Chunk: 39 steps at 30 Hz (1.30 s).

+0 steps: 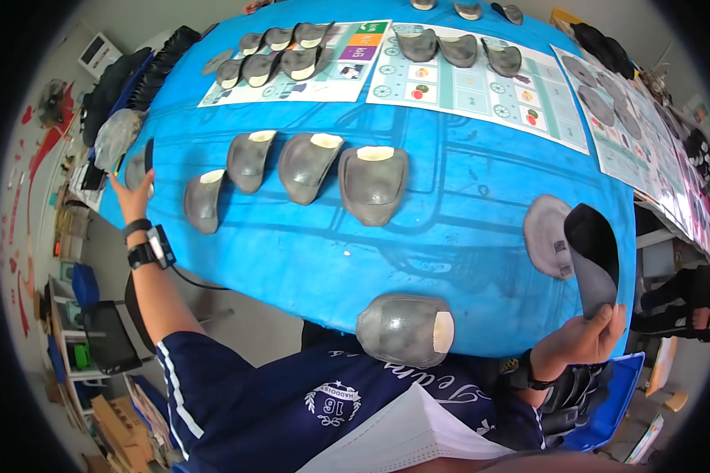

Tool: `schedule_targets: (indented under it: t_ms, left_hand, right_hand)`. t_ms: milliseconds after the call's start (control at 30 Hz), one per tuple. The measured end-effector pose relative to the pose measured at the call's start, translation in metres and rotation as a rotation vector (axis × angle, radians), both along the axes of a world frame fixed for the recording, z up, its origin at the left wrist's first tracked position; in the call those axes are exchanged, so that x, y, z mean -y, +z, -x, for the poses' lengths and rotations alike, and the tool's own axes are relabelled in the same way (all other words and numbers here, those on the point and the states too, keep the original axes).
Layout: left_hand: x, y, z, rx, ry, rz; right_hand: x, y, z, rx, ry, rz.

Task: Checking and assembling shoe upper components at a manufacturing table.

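My left hand [134,199] reaches to the table's left edge. Its thumb and fingers are spread, and the fingers touch a curved grey pad [136,171] with a dark edge; the thumb looks apart from it. My right hand [588,339] pinches the lower end of a curved black pad [599,248], which stands up from the fingers. Behind that pad, a rounded grey pad [546,229] lies partly hidden. In front of my body a grey pad [398,327] with a cream patch rests at the table's near edge.
Several grey pads with cream patches, one here [373,185], form a row on the blue table [481,189]. More pads lie on printed sheets [481,94] farther back. A blue crate [619,410] of dark pads is below right; a clear plastic bag [118,134] is far left.
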<state>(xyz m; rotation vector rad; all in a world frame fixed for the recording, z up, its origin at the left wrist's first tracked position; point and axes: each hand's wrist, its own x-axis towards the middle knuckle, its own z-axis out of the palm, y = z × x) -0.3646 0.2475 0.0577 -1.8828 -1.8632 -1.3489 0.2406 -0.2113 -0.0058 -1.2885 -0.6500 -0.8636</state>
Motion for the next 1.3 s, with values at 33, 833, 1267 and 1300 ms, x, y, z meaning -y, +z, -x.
schedule_targets:
  t_ms: [33, 833, 1267, 1300]
  left_hand:
    - [0.015, -0.012, 0.000, 0.005, 0.092, 0.117]
    - [0.297, -0.072, -0.253, -0.034, -1.334, 0.584]
    - [0.269, -0.053, -0.291, -0.160, -1.331, 0.598]
    - [0.266, -0.050, -0.296, -0.149, -1.336, 0.633]
  right_hand:
    - [0.000, 0.003, 0.002, 0.032, -0.024, -0.002]
    - [0.014, 0.017, 0.024, 0.129, 0.041, 0.026]
    - [0.028, 0.013, 0.032, 0.092, 0.035, 0.013]
    - [0.028, 0.015, 0.034, 0.069, 0.096, 0.006]
